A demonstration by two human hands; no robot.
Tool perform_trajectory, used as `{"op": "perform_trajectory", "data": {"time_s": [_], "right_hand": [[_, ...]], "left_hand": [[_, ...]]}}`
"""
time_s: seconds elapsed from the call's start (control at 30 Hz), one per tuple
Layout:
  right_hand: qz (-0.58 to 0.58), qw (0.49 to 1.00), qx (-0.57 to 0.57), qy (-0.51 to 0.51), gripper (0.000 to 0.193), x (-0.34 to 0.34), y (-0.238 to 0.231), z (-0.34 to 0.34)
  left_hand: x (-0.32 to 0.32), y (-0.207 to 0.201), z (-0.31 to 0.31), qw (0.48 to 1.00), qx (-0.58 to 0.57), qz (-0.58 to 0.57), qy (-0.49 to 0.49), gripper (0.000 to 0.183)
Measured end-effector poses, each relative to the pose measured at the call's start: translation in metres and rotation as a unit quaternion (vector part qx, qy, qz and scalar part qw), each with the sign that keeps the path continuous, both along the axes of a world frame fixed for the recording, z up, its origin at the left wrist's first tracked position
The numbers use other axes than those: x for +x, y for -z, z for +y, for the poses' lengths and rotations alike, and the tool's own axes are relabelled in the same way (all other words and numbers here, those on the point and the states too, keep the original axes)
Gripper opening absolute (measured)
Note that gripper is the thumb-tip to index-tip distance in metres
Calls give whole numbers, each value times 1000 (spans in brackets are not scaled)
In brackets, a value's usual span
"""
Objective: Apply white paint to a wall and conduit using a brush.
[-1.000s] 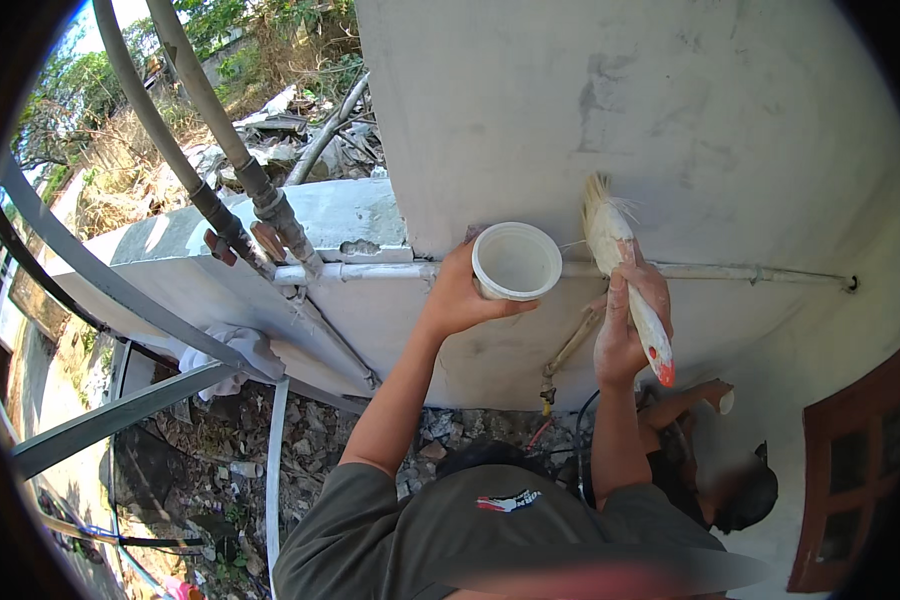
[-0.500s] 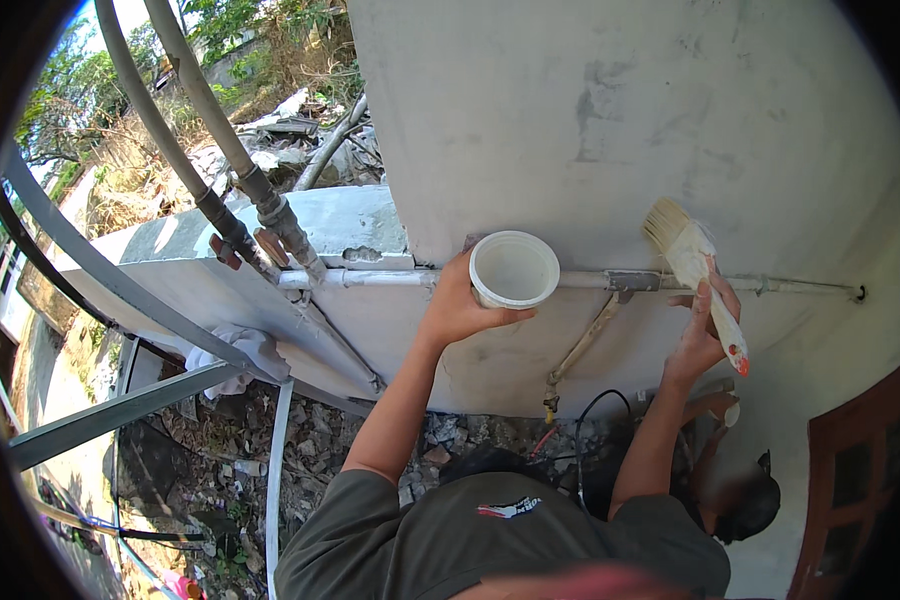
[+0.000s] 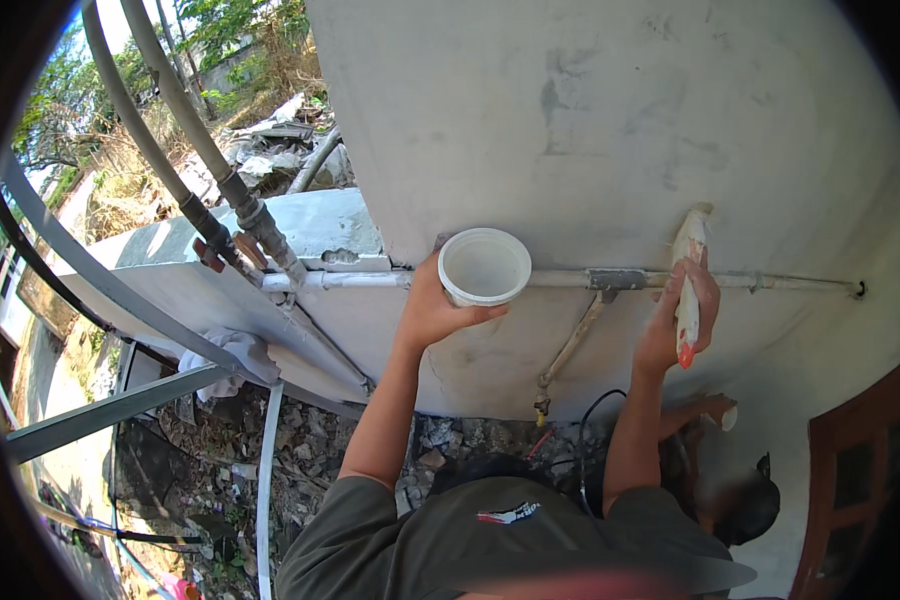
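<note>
My left hand (image 3: 438,308) is closed around a white plastic tub (image 3: 485,268), its open top facing up. Inside, the tub looks whitish; I cannot tell how much it holds. Further right, my right hand (image 3: 678,318) grips the handle of a paintbrush (image 3: 688,290), which is smeared white and has a red end. The brush's bristles point away from me at the pale wall (image 3: 610,120) and appear to touch it; they are mostly hidden behind the brush's own body.
A horizontal pipe (image 3: 560,279) runs along the wall behind my hands, with a branch pipe (image 3: 570,345) going down. Metal bars (image 3: 120,410) cross the left side. Rubble (image 3: 310,450) covers the ground below. A co-worker (image 3: 745,500) is low at the right, near a brown door (image 3: 855,470).
My right hand has turned the brush, bringing its bristles up against the wall. The tub and my left hand sit slightly further left in the picture, as the view has shifted.
</note>
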State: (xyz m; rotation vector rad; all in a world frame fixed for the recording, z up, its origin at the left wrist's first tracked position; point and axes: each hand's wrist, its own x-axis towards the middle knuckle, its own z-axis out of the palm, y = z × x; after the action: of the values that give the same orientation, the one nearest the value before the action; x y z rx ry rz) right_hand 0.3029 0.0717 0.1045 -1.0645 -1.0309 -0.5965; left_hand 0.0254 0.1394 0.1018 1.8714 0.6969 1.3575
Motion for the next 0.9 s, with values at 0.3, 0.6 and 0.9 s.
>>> {"op": "perform_trajectory", "data": {"time_s": [0.3,0.6,0.9], "right_hand": [[-86,946,-11,-311,19,-60,-12,-1],[133,944,-21,-302,24,36,0,-15],[156,982,2,-102,25,85,1,-48]], "left_hand": [[3,4,4,1000,-14,-10,-1,70],[5,1,0,999,-28,-19,-14,68],[5,8,3,999,-23,-28,-22,66]]}}
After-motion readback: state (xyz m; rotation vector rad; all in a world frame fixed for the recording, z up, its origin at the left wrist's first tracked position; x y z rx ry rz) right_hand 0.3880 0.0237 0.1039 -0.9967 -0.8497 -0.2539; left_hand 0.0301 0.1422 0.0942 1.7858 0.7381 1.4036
